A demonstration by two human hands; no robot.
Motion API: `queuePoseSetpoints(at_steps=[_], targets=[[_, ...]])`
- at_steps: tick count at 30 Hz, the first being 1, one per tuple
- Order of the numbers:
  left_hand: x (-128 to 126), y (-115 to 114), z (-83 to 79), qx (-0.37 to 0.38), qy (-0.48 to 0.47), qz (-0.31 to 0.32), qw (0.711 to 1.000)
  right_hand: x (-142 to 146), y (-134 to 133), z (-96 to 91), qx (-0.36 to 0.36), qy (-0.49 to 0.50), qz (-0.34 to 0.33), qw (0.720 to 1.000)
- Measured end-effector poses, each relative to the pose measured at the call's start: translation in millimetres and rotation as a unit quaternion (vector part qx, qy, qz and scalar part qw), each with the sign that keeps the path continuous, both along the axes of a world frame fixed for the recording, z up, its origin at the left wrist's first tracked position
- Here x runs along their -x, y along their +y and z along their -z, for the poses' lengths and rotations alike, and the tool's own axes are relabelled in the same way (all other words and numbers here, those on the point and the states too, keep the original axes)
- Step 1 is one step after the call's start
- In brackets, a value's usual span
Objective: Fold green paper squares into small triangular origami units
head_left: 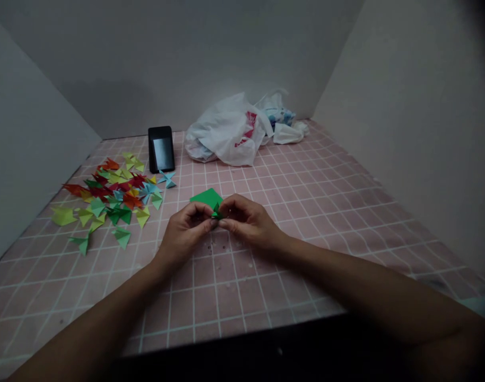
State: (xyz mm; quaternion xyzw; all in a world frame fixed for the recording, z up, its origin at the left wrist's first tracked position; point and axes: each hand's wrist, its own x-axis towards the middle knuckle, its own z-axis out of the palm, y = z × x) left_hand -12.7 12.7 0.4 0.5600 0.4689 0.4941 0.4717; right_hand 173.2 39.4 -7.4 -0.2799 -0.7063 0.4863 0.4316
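Between my two hands is a small dark green folded paper [216,212], mostly covered by the fingertips. My left hand [187,225] pinches it from the left side, thumb and forefinger closed together. From the right, my right hand [248,220] pinches the same piece in a like way. Just behind the fingers, a flat bright green paper sheet [207,197] lies on the table, one corner pointing away. To the left spreads a loose pile of folded paper pieces [119,212] in red, orange, yellow, green and light blue.
A black phone-like device [161,149] leans upright behind the pile. White plastic bags [226,130] with red print lie crumpled at the back, beside a smaller white bundle [288,132]. Pale walls enclose the table with its pink checked cover [306,201] on three sides.
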Motion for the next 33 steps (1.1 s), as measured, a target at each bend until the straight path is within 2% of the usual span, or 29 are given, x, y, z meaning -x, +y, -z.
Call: queuePoseSetpoints(at_steps=[4, 8, 14, 19, 26, 29, 33], targets=[[-0.5, -1.2, 0.9, -0.018, 0.018, 0.001, 1.000, -0.3, 0.9, 2.1, -0.087, -0.054, 0.035, 0.994], [-0.1, -2.2, 1.1, -0.058, 0.073, -0.013, 0.996, -0.4, 1.4, 3.7, -0.117, -0.062, 0.061, 0.989], [0.6, -3.0, 0.1, -0.077, 0.081, -0.020, 0.994, -0.1, 1.6, 6.0, -0.120, -0.075, 0.055, 0.988], [-2.2, -3.9, 5.3, -0.086, 0.046, -0.002, 0.995, 0.9, 0.4, 7.2, -0.113, -0.066, 0.060, 0.990], [-2.1, -6.8, 0.2, -0.232, 0.110, -0.027, 0.966, 2.2, -1.2, 7.4, -0.120, -0.070, 0.059, 0.989], [-2.2, -6.8, -0.9, -0.244, 0.150, -0.029, 0.958, 1.8, -0.3, 7.6, -0.127, -0.069, 0.062, 0.988], [-2.9, -6.2, 1.3, -0.254, 0.153, -0.037, 0.954, 1.7, 0.6, 7.2, -0.141, -0.077, 0.065, 0.985]])
